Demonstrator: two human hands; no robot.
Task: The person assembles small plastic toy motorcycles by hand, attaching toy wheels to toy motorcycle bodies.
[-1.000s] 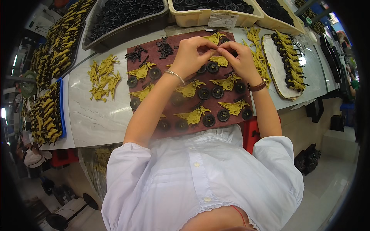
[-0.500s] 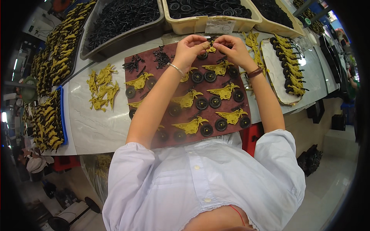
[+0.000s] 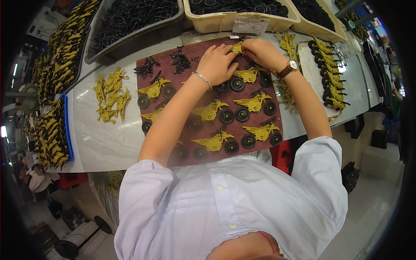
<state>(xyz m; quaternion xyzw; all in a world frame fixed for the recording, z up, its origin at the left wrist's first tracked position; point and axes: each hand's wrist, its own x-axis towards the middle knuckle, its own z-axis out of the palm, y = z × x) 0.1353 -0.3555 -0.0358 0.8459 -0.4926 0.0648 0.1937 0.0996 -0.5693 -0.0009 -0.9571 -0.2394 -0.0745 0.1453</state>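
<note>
At the far edge of a dark red mat [image 3: 182,84], a yellow toy motorcycle body [image 3: 237,48] lies between my hands. My left hand [image 3: 216,65] rests on the mat at its left side, fingers stretched out and thumb apart, the fingertips touching or very near it. Curled over its right end are the fingers of my right hand [image 3: 262,53], which look closed on it; the fingertips are partly hidden. Nearer to me stand rows of similar yellow bodies [image 3: 252,103] with black wheels [image 3: 242,114] beside them. My left forearm covers some of these.
Small black parts [image 3: 180,60] sit in piles at the mat's far left. Loose yellow bodies [image 3: 113,93] lie left of it. Bins of black parts [image 3: 138,26] and wheels [image 3: 234,19] line the back. A white tray [image 3: 310,82] at right holds a row of assembled pieces.
My hands, pinched together over the mat's far edge before, have come apart and lower. The left hand has flattened out; the right has turned, showing a watch, and bends over the yellow body.
</note>
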